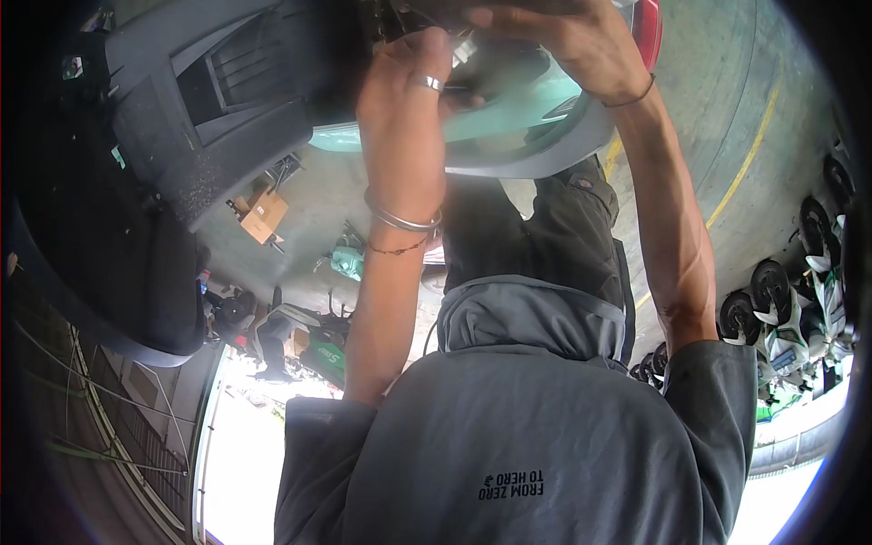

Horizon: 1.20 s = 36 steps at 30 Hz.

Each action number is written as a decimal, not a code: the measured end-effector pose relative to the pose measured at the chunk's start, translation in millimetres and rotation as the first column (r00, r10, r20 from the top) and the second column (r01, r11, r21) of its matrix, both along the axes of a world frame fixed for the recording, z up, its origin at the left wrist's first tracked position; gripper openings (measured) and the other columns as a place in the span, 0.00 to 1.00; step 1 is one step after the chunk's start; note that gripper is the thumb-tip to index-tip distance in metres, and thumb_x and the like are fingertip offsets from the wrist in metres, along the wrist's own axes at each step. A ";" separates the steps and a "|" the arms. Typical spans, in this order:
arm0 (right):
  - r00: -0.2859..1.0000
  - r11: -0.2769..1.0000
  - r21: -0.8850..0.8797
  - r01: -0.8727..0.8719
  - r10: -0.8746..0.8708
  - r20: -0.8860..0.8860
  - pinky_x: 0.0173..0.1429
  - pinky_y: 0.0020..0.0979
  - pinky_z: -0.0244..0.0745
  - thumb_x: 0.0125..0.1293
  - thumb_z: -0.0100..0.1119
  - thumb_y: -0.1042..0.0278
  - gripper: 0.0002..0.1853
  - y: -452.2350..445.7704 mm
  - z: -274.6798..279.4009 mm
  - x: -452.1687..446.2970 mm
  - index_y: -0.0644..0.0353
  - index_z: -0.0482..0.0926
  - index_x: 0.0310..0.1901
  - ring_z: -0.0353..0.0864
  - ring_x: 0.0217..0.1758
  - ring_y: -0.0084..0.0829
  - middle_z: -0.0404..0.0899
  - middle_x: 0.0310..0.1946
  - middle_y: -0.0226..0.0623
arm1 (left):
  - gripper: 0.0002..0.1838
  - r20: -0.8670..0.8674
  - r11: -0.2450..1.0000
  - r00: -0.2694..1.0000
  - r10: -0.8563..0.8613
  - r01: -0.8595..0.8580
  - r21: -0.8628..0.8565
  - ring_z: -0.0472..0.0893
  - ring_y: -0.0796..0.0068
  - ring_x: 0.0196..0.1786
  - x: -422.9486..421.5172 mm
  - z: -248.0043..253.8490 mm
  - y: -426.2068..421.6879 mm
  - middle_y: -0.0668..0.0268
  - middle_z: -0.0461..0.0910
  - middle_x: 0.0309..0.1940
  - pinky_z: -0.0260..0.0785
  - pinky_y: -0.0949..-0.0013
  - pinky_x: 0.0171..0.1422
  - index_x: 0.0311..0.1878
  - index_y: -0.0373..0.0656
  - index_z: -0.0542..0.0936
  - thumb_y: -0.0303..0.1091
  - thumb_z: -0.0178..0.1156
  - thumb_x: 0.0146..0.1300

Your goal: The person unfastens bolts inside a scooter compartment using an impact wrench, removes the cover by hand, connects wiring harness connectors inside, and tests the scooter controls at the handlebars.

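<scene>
My left hand (406,82), with a ring and bracelets, is curled closed over a dark opening in a scooter's body. Its fingertips point away and are mostly hidden, so what they grip does not show. Just right of it is a small whitish part (464,51), blurred. My right hand (581,45) reaches in from the right, its fingers blurred and partly lost in shadow at the top edge. Under both hands runs a glossy mint-green body panel (495,150) with a grey edge. A red tail light (647,34) sits beside my right wrist.
A large black plastic part (227,100) stands close on the left. On the concrete floor (727,82) lie a cardboard box (264,214) and a mint-coloured item (347,262). Parked scooters (790,318) line the right side, and a green-and-black scooter (313,345) stands lower left.
</scene>
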State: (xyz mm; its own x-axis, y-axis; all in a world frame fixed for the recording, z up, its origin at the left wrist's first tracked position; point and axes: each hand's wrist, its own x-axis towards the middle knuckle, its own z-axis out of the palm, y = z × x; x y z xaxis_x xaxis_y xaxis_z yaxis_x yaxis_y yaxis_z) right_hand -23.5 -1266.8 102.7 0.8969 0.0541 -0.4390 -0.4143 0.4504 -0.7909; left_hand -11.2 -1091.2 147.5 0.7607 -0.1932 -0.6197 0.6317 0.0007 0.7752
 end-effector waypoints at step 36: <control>0.995 0.998 0.047 0.047 -0.051 0.088 0.43 0.23 0.73 0.63 0.70 0.72 0.24 -0.7 8.3 1.1 0.64 0.75 0.60 0.77 0.40 0.18 0.81 0.40 0.29 | 0.11 0.208 0.989 0.967 -0.146 0.136 0.063 0.81 0.76 0.37 5.0 -16.5 11.5 0.63 0.84 0.36 0.73 0.72 0.46 0.46 0.38 0.77 0.24 0.68 0.62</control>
